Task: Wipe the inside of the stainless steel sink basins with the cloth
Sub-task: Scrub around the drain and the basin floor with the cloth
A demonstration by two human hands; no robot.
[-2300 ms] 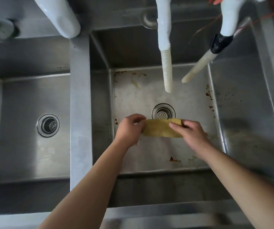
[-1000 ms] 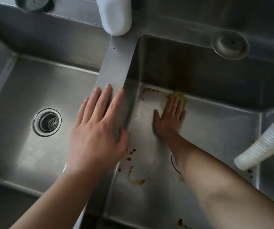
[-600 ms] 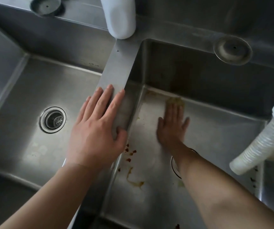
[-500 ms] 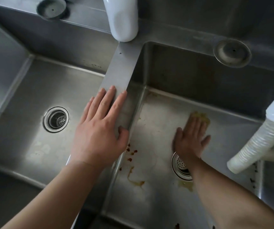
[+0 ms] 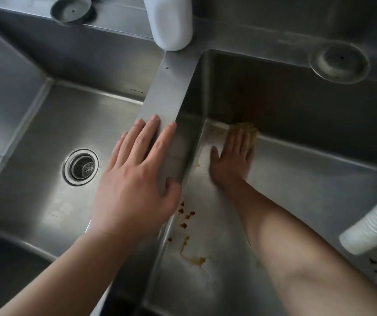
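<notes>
My right hand [image 5: 232, 160] lies flat on the floor of the right sink basin [image 5: 308, 190], pressing the yellow cloth [image 5: 250, 130] into the far left corner. Only the cloth's far edge shows past my fingertips. Brown stains [image 5: 186, 217] and a dried streak [image 5: 193, 258] mark the basin floor near the divider. My left hand [image 5: 137, 179] rests flat and spread on the steel divider [image 5: 169, 92] between the basins, holding nothing. The left basin [image 5: 35, 137] has its drain strainer [image 5: 81, 167] in view.
A white spout end [image 5: 170, 21] hangs over the divider's far end. A ribbed white hose [image 5: 374, 226] reaches in from the right edge. Two round metal caps [image 5: 71, 10] [image 5: 340, 62] sit on the back ledge. My right forearm hides the right basin's drain.
My right hand has swept the cloth from near the drain back left into the far corner of the right basin. My left hand has stayed on the divider.
</notes>
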